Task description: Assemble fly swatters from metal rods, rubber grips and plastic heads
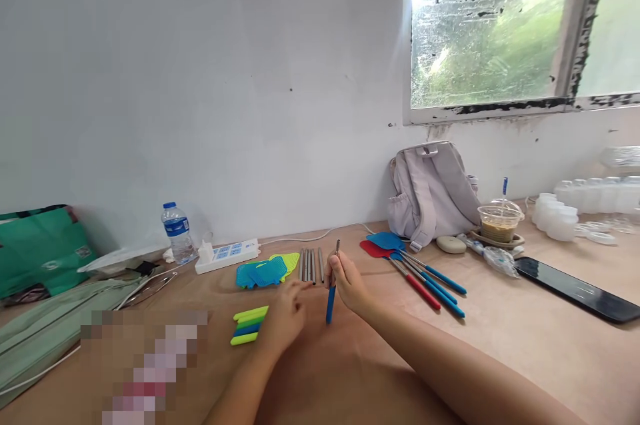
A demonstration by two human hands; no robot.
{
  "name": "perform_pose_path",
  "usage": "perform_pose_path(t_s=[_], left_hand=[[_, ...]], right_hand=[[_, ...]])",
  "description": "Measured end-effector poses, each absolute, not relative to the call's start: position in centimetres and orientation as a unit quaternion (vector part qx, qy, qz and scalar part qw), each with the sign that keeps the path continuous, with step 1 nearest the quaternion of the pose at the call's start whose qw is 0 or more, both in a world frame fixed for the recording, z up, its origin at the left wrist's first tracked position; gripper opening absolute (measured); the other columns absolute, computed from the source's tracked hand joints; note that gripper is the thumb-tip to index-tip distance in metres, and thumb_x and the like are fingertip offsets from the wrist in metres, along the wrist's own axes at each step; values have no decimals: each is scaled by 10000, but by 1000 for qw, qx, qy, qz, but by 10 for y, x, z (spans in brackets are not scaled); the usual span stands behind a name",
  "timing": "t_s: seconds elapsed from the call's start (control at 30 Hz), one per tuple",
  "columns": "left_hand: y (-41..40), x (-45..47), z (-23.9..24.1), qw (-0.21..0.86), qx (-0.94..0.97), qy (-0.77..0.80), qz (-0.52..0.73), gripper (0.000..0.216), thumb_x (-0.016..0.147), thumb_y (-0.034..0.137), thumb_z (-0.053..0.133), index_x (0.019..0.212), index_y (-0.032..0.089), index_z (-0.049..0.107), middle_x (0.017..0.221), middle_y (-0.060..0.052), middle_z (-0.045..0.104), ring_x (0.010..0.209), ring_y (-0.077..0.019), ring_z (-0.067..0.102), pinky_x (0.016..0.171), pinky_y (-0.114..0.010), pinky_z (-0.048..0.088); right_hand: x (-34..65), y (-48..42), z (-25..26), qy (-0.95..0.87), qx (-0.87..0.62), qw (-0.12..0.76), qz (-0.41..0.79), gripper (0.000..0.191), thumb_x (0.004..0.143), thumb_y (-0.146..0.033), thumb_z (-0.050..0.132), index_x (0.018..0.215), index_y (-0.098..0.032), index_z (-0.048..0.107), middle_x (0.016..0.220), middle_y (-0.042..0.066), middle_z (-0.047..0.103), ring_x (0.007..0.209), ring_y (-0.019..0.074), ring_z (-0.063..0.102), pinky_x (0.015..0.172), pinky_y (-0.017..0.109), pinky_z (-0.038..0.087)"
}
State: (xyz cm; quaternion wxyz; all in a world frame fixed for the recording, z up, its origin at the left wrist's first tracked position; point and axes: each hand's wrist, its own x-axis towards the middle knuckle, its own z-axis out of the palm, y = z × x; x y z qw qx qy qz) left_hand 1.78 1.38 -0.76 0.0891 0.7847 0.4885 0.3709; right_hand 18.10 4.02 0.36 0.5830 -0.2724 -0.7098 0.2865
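My right hand (346, 278) is closed around a metal rod with a blue handle (330, 305), held upright over the table. The rod's bare metal end sticks out above my fingers. Just left of it, my left hand (285, 312) reaches forward with its index finger stretched out and nothing visible in it. Its fingertips are close to the near ends of several loose metal rods (307, 266). Behind the hand lie blue fly swatter heads (263, 272) and yellow-green heads (291, 263). Yellow, green and blue handles (247, 328) lie partly hidden beside my left wrist.
Blue and red fly swatters (425, 278) lie on the right. Beyond them are a backpack (433, 195), a drink cup (499, 224), a phone (575, 288) and white bottles (560, 218). A power strip (227, 256) and water bottle (177, 232) stand at the back left.
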Motion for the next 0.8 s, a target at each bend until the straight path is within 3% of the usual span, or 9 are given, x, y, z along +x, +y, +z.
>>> perform_pose_path(t_s=[0.17,0.37,0.67,0.8], left_hand=[[47,-17,-5,-54,721,598,345,427,695,73,383,1044,154,616,1075,-89,574,1017,-229,519,922,-370,398],[81,-33,-8,-66,749,638,165,608,606,-26,416,1173,153,544,1276,-93,492,1167,-262,437,983,-372,329],[90,-43,-9,-51,775,616,131,422,679,18,423,981,212,644,1012,-56,647,1004,-233,550,856,-322,418],[89,-48,-9,-73,790,584,171,355,755,89,387,973,207,641,979,-64,642,990,-227,543,863,-336,415]], right_hand=[[191,37,-21,-757,-302,516,264,330,916,-462,220,777,-219,394,621,-9,542,561,123,512,548,236,406],[196,33,-34,-791,-319,469,229,192,923,-319,267,813,-216,386,669,2,557,612,131,525,588,247,399],[237,14,-41,-853,-372,359,75,156,895,-255,328,787,-212,433,768,29,536,652,151,495,567,249,364],[250,6,-30,-859,-366,357,42,207,905,-271,315,1017,-203,476,884,58,548,741,167,528,650,272,410]])
